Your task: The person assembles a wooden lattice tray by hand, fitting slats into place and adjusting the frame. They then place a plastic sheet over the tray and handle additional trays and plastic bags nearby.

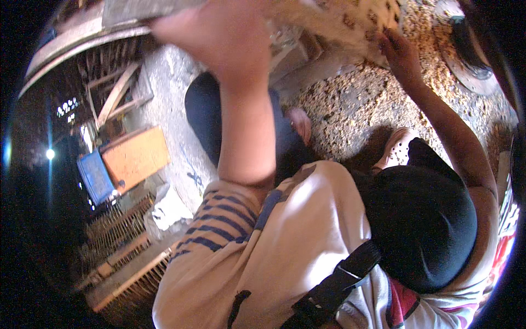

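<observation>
My left hand (219, 35) reaches up to the top of the view, smeared by motion. Its fingers cannot be made out, and whether it holds anything is hidden. Stretched far to the right, my right hand (404, 55) has its fingers curled at the edge of a pale, perforated, crate-like thing (350, 19). That thing is blurred and partly cut off by the upper rim. Beneath it, the ground is strewn with light brown shavings or husks (345, 101).
Beside my feet, a pinkish clog (395, 147) rests on the littered ground. A round metal-based object (471, 66) stands at the upper right. Leftward are a pale wall (170, 82), an orange box (137, 159), a blue container (95, 176) and slatted wooden racks (123, 247).
</observation>
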A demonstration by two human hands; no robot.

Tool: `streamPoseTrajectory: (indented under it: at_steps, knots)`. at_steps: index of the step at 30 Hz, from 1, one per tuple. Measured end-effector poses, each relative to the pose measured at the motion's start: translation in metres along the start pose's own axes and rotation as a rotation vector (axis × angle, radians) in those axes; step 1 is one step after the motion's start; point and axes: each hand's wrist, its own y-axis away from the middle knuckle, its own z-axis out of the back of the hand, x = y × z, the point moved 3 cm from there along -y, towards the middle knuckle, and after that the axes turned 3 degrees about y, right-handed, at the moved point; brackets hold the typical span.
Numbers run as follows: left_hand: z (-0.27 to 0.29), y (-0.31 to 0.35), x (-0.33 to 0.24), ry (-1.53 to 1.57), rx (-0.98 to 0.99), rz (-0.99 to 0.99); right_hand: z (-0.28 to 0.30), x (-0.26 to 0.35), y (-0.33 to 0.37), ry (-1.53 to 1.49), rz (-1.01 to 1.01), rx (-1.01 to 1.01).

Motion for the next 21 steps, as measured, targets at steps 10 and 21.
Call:
streamPoseTrajectory:
  at_steps: [10,21]
  knots:
    - [-0.003,0.0,-0.012,-0.103,-0.213,0.207,0.037,0.041,-0.025,-0.136,0.066,-0.1]
    - [-0.014,0.0,-0.017,-0.068,-0.256,0.217,0.046,0.137,-0.03,-0.428,0.565,0.074]
